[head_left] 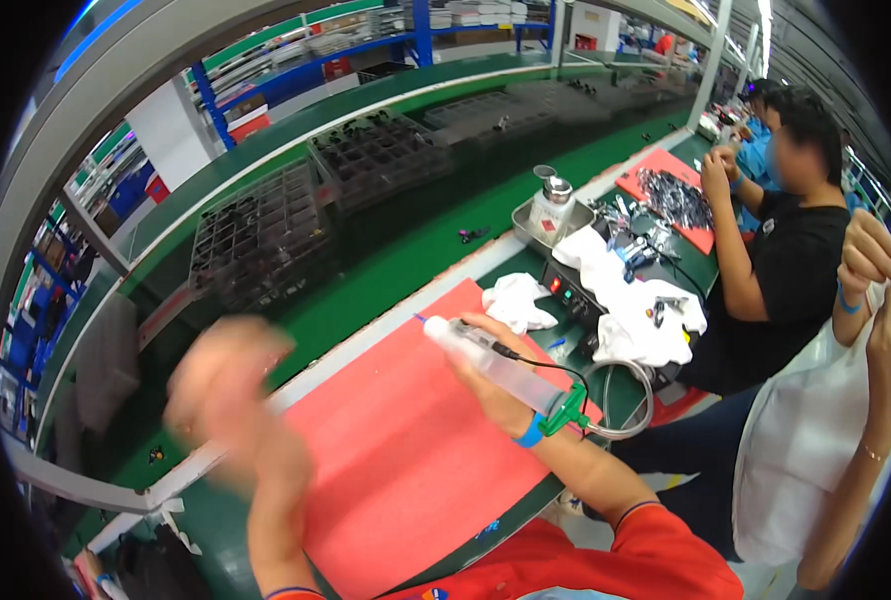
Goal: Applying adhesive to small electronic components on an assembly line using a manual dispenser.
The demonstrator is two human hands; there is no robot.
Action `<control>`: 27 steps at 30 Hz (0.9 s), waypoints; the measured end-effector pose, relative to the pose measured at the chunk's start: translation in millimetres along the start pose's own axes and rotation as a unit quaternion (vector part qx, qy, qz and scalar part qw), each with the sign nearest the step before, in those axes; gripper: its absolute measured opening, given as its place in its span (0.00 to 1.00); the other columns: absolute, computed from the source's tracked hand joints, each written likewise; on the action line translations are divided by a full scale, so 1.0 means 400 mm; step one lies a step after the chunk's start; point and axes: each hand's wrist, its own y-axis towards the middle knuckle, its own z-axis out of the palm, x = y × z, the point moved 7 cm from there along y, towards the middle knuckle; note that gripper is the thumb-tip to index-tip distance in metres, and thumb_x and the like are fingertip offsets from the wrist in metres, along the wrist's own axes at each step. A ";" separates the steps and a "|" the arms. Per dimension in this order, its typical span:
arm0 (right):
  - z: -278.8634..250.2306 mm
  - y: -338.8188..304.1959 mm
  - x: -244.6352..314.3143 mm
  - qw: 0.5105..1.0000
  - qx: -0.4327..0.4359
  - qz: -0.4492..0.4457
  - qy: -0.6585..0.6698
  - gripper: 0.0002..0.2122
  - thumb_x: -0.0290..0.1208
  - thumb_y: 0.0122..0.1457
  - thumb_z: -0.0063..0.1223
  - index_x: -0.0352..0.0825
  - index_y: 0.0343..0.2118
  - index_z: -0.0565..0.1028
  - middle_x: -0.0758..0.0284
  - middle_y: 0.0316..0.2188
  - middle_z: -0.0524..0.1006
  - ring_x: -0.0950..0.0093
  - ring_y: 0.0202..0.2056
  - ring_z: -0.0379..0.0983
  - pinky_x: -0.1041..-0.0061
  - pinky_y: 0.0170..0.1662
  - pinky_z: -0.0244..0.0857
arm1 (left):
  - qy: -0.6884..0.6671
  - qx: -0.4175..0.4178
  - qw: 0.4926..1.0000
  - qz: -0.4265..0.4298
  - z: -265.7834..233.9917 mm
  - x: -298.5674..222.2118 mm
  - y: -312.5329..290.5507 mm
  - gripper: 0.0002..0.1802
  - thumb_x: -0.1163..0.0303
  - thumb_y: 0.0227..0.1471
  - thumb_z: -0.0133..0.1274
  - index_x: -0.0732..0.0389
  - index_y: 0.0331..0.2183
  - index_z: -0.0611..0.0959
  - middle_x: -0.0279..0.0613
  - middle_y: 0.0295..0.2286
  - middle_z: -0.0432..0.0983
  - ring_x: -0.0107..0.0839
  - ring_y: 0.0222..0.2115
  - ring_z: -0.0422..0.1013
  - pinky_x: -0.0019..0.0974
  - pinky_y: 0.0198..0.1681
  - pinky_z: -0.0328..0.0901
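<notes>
Over the red mat (pixel 396 480) on the green surface (pixel 214 520), the right hand (pixel 488 393) has its fingers wrapped around a clear syringe (pixel 519 380) with a green cap, its blue tip pointing up and left. The left hand (pixel 226 395), well apart near the mat's left edge, is too blurred to tell whether its fingers are open or closed. Beyond lie a crumpled white cloth (pixel 519 302), a black control box (pixel 569 292) and, farther off, dark compartment trays (pixel 261 235).
</notes>
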 end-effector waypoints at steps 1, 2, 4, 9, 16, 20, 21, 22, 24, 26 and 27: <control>-0.033 0.004 -0.023 0.999 -0.025 0.020 0.018 0.16 0.22 0.45 0.51 0.30 0.39 0.65 0.63 0.32 0.70 0.77 0.31 0.69 0.80 0.35 0.64 | -0.043 0.104 0.983 -0.144 0.127 0.114 -0.013 0.07 0.75 0.46 0.42 0.68 0.25 0.73 0.38 0.24 0.67 0.25 0.24 0.64 0.25 0.27 0.60; -0.041 0.006 -0.026 0.998 -0.040 0.033 0.046 0.17 0.22 0.45 0.52 0.30 0.40 0.64 0.63 0.33 0.70 0.77 0.31 0.69 0.80 0.34 0.64 | 0.003 0.181 0.966 -0.184 0.197 0.207 -0.008 0.08 0.72 0.47 0.44 0.66 0.27 0.75 0.37 0.24 0.67 0.22 0.23 0.64 0.26 0.27 0.60; -0.048 0.009 -0.017 0.997 -0.061 -0.023 0.045 0.20 0.24 0.47 0.49 0.29 0.44 0.59 0.60 0.34 0.68 0.74 0.29 0.69 0.78 0.32 0.65 | 0.088 0.192 0.973 -0.092 0.278 0.329 0.001 0.06 0.71 0.44 0.46 0.63 0.24 0.76 0.41 0.21 0.69 0.30 0.22 0.67 0.29 0.26 0.61; -0.137 0.030 0.058 0.972 -0.160 -0.107 0.135 0.21 0.28 0.50 0.47 0.30 0.45 0.54 0.59 0.33 0.67 0.73 0.32 0.68 0.75 0.34 0.64 | 0.190 0.394 0.899 0.007 0.566 0.476 -0.132 0.08 0.69 0.41 0.44 0.61 0.23 0.77 0.47 0.23 0.72 0.43 0.25 0.69 0.41 0.29 0.64; -0.140 0.041 0.047 0.967 -0.205 -0.077 0.130 0.22 0.31 0.50 0.47 0.30 0.46 0.53 0.57 0.34 0.67 0.73 0.31 0.69 0.75 0.33 0.65 | 0.283 0.436 0.854 -0.039 0.755 0.467 -0.254 0.05 0.75 0.36 0.46 0.64 0.22 0.75 0.56 0.20 0.71 0.46 0.24 0.70 0.40 0.25 0.66; -0.115 0.038 0.040 0.977 -0.162 -0.063 0.121 0.21 0.30 0.50 0.46 0.31 0.45 0.54 0.57 0.35 0.67 0.73 0.30 0.69 0.75 0.32 0.66 | 0.289 0.437 0.852 -0.015 0.692 0.471 -0.231 0.06 0.78 0.36 0.46 0.65 0.23 0.75 0.55 0.19 0.71 0.42 0.21 0.71 0.38 0.23 0.66; -0.113 0.035 0.037 0.977 -0.161 -0.059 0.126 0.21 0.30 0.50 0.46 0.31 0.45 0.54 0.57 0.35 0.67 0.73 0.30 0.69 0.75 0.32 0.66 | 0.165 0.441 0.873 -0.126 0.644 0.470 -0.217 0.06 0.75 0.38 0.47 0.67 0.24 0.74 0.52 0.18 0.71 0.39 0.19 0.71 0.35 0.21 0.65; -0.114 0.034 0.033 0.979 -0.161 -0.055 0.115 0.21 0.31 0.51 0.46 0.30 0.45 0.55 0.57 0.34 0.67 0.72 0.28 0.69 0.76 0.29 0.66 | 0.037 0.430 0.871 -0.233 0.599 0.466 -0.208 0.08 0.73 0.40 0.47 0.69 0.25 0.72 0.50 0.17 0.71 0.35 0.17 0.70 0.32 0.18 0.64; -0.106 0.027 0.029 0.980 -0.163 -0.043 0.108 0.21 0.33 0.50 0.46 0.28 0.44 0.56 0.57 0.32 0.68 0.72 0.24 0.69 0.78 0.24 0.65 | -0.031 0.410 0.856 -0.312 0.484 0.427 -0.200 0.09 0.71 0.43 0.47 0.69 0.25 0.71 0.47 0.17 0.71 0.30 0.16 0.69 0.29 0.16 0.63; -0.089 0.023 0.016 0.984 -0.132 -0.021 0.120 0.21 0.33 0.50 0.46 0.28 0.44 0.56 0.57 0.31 0.68 0.72 0.23 0.69 0.78 0.24 0.65 | -0.094 0.377 0.834 -0.392 0.357 0.404 -0.210 0.10 0.70 0.45 0.46 0.68 0.25 0.70 0.44 0.17 0.70 0.26 0.14 0.68 0.25 0.14 0.62; -0.075 0.018 0.006 0.987 -0.107 -0.001 0.121 0.21 0.33 0.50 0.46 0.28 0.44 0.57 0.57 0.30 0.68 0.72 0.22 0.69 0.78 0.24 0.65 | -0.119 0.380 0.813 -0.424 0.301 0.394 -0.228 0.10 0.69 0.47 0.44 0.68 0.26 0.70 0.43 0.18 0.70 0.25 0.14 0.68 0.24 0.14 0.62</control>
